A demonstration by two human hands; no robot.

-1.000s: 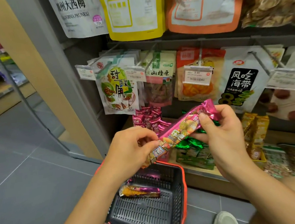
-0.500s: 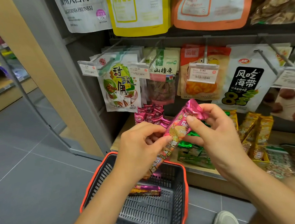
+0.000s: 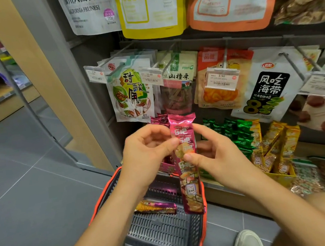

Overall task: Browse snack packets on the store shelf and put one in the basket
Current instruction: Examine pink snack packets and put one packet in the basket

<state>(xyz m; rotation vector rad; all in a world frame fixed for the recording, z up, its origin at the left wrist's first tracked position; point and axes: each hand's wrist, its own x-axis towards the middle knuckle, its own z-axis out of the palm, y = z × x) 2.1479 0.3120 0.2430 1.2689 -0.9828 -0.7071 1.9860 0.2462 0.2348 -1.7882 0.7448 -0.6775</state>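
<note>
Far left, a grey tiled floor point(image 3: 23, 189) runs up to a pale wooden post point(image 3: 37, 76) at the end of the store shelf point(image 3: 232, 193). Above, a white pouch of California prunes point(image 3: 88, 10) hangs in the top row, and under it a tamarind sweets bag point(image 3: 132, 94) hangs from a peg beside a hawthorn strips bag point(image 3: 178, 88). The left hand point(image 3: 148, 146) is raised in front of these, fingers curled, its grip narrow with the thumb tip pressed on the left edge of a long pink snack packet point(image 3: 186, 160). That packet stands upright in the air between both hands, its lower end hanging over the far right corner of an orange-rimmed black basket point(image 3: 166, 231) on the floor below. An orange and purple packet point(image 3: 157, 206) already lies flat in the basket. The right hand point(image 3: 216, 157) pinches the pink packet at mid-height, thumb on the front, forefinger stretched up along its right side. Further right, green packets point(image 3: 237, 132) and yellow packets point(image 3: 277, 144) stand in trays on the shelf, under a price tag reading 3.90 point(image 3: 221, 78) and a white and black seaweed bag point(image 3: 269, 86). A pale shoe point(image 3: 248, 240) shows at the bottom
</note>
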